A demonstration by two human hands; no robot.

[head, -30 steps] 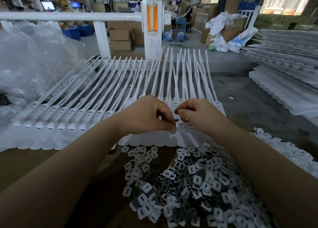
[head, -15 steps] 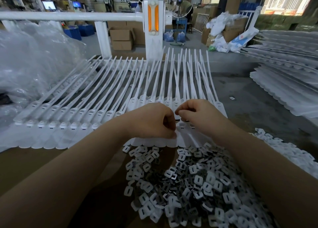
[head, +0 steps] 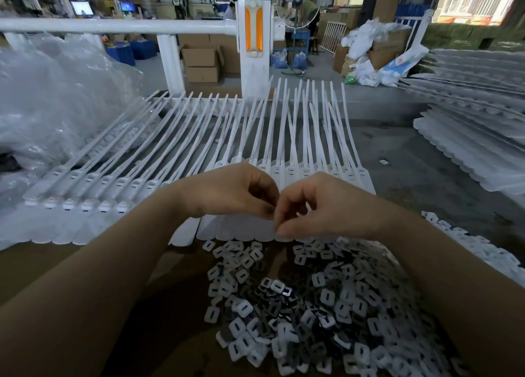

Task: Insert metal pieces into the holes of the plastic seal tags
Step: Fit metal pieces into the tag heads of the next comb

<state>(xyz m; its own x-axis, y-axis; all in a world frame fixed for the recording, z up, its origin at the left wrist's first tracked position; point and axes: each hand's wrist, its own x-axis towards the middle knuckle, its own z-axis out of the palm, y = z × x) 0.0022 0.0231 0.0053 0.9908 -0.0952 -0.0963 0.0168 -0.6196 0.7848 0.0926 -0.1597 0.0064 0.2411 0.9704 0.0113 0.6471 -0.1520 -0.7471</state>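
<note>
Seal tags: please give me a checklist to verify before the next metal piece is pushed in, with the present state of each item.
1. Both hands at the row: left hand and right hand meet over the seal tags: ok.
2. Metal piece pinched in the fingertips: hidden by the fingers: cannot tell.
3. Piece lined up with a tag hole: hole covered by the hands: cannot tell.
4. Supply within reach: pile of metal pieces lies just below the hands: ok.
5. Tags lying flat, side by side: ok.

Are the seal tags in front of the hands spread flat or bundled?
Spread flat: the seal tags lie side by side in a row, heads toward the person, straps fanning away toward the white railing.
</note>
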